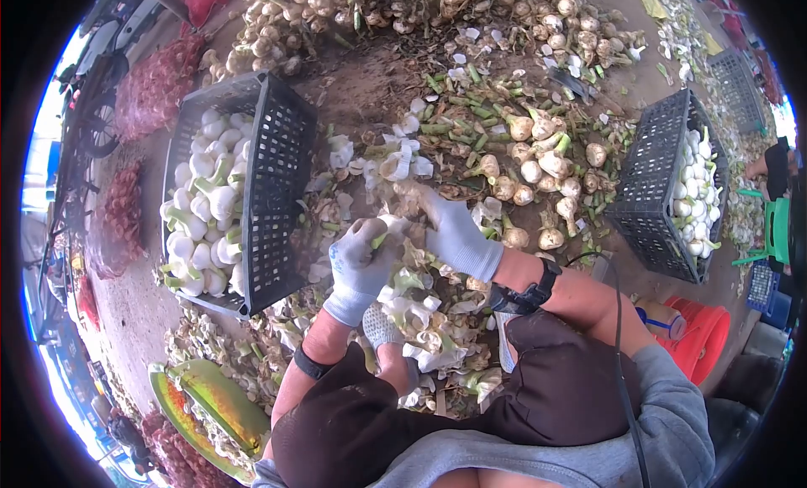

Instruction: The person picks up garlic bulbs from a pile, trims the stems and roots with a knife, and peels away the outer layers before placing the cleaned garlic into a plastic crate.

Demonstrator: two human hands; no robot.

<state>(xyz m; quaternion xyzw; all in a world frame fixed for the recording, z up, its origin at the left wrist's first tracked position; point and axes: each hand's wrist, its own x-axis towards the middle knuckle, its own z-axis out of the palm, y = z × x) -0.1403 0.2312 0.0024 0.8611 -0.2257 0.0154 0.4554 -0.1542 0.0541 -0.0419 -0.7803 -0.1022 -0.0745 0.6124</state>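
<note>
My left hand (360, 269), in a pale glove, is wrapped round a garlic bulb (392, 226), whose cut green stem sticks out by the thumb. My right hand (461, 237), also gloved, is closed at the bulb's far side, with brownish garlic skin (408, 199) at its fingertips; this spot is somewhat blurred. Peeled white garlic (220, 200) fills the black crate (279, 185) on my left. Unpeeled bulbs (551, 162) with cut stems lie on the ground ahead and to the right. Loose white skins (433, 332) cover the ground below my hands.
A second black crate (651, 173) with white garlic stands at right. Farther off lies a large garlic heap (336, 9). Red mesh sacks (155, 89) are at left, a green-yellow split container (214, 404) lower left. Red buckets (702, 341), a green stool (775, 232) and another person's arm (756, 170) are at right.
</note>
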